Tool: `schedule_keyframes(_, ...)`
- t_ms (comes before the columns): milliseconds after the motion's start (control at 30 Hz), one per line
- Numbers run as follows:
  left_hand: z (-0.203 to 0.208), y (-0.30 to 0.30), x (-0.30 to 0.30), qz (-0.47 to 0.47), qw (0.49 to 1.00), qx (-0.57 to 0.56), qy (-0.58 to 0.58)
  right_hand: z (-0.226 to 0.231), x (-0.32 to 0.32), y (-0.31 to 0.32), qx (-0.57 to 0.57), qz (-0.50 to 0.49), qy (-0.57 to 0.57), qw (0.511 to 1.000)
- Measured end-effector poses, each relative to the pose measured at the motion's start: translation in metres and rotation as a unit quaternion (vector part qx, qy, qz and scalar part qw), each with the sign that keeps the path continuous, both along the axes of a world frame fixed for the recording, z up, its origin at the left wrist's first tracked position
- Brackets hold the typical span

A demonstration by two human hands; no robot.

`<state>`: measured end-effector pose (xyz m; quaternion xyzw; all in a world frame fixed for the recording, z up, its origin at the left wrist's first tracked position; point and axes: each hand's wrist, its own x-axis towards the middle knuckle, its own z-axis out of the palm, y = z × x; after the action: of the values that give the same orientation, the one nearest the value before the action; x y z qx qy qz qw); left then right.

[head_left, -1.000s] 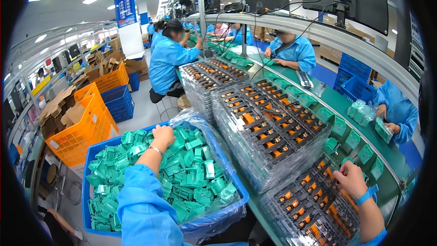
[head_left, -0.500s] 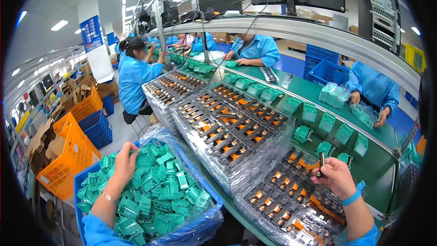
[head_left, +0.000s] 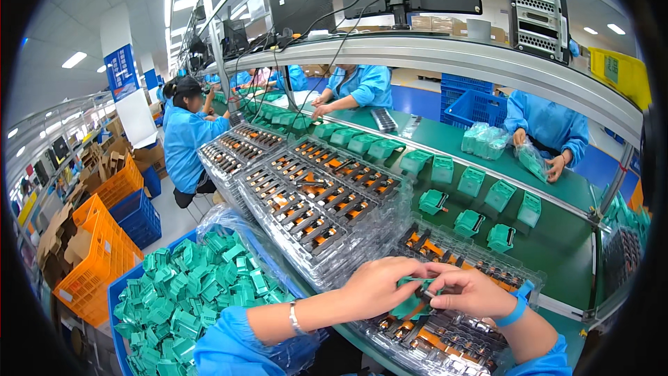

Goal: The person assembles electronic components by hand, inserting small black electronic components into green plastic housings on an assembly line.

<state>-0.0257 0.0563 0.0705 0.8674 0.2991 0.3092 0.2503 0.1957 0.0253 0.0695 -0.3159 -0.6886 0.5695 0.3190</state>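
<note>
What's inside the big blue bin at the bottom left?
The blue bin holds a heap of green plastic pieces, with a clear liner at its edge. The top pieces hide whatever lies deeper, and the person's left sleeve covers some of the near side.

The person's left hand (head_left: 383, 283) and right hand (head_left: 473, 292) together hold a green plastic housing (head_left: 409, 308) and a small black part (head_left: 424, 295) above a clear plastic tray (head_left: 504, 262); loose green plastic pieces (head_left: 198, 289) fill a blue bin (head_left: 115, 320).
</note>
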Motion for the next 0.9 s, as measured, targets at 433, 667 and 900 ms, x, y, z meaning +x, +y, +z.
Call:
schedule_keyframes(433,-0.057,0.023,0.022,0.000,0.806,-0.449,-0.386,-0.030,0.015,0.024,-0.204,-0.151,0.221,0.942)
schedule_keyframes(667,-0.063,0.023,0.026,0.060,0.814,-0.412,-0.404,-0.012,0.030,0.019,0.140,-0.334,0.039,0.931)
schedule_keyframes(900,-0.059,0.013,0.032,0.059,0.842,-0.370,-0.389,-0.007,0.027,0.012,0.180,-0.340,-0.095,0.918)
